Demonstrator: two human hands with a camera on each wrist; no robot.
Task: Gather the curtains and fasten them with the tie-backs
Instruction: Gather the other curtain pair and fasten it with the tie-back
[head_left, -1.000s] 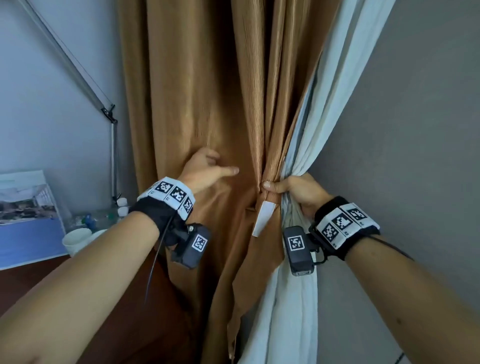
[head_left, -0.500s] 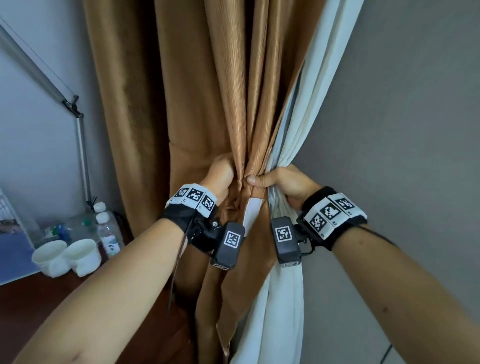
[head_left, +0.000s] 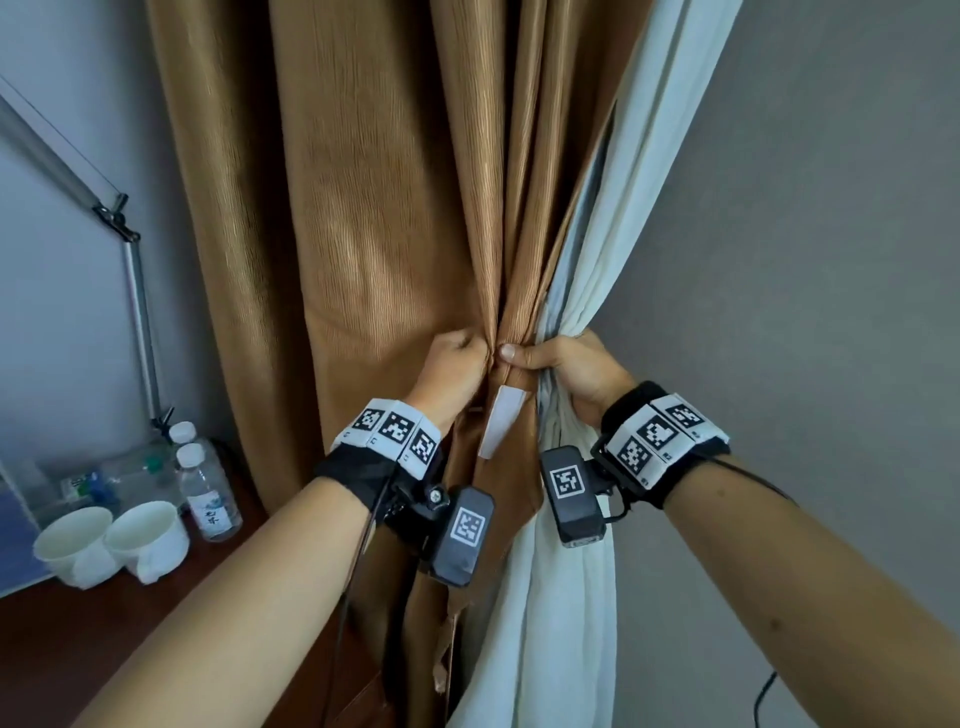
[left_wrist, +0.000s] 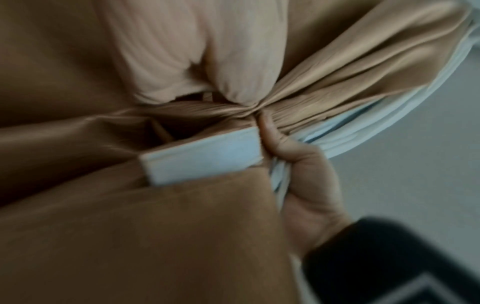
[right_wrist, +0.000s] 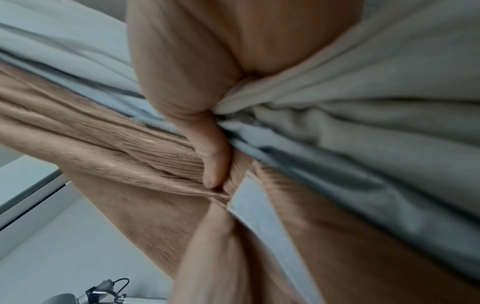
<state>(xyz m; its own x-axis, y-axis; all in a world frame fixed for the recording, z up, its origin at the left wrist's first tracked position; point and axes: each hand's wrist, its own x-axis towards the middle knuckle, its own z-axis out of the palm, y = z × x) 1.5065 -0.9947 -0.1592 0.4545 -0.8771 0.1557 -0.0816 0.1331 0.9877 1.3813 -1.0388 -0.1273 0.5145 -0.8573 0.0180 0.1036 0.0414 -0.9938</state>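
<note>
**Curtains gathered in hand, tie-back not yet fastened**

Nearest the camera, the two forearms are raised side by side towards the curtains. The left hand (head_left: 457, 364) is closed in a fist on a bunch of the brown curtain (head_left: 384, 218), whose folds are drawn in to that grip. Just beside it, the right hand (head_left: 566, 364) is wrapped round the white sheer curtain (head_left: 639, 218) together with the near folds of the brown one, the thumb being pressed flat across the pleats, as the wrist views confirm. The two hands are almost touching at the waist of the bundle.

A short white strip (head_left: 500, 422), hanging loose just below the right thumb, is judged to be the end of a tie-back, perhaps its fastening patch; the rest of the band is not seen. The gathering is therefore judged largely done for this pair of curtains. What is left is for the tie-back to be passed round the bundle and closed on itself, and no band is seen encircling the cloth as yet.

Farther off, at the left edge of a dark wooden surface (head_left: 156, 613), two white cups (head_left: 111, 545) and small water bottles (head_left: 208, 488) are standing against the wall.
</note>
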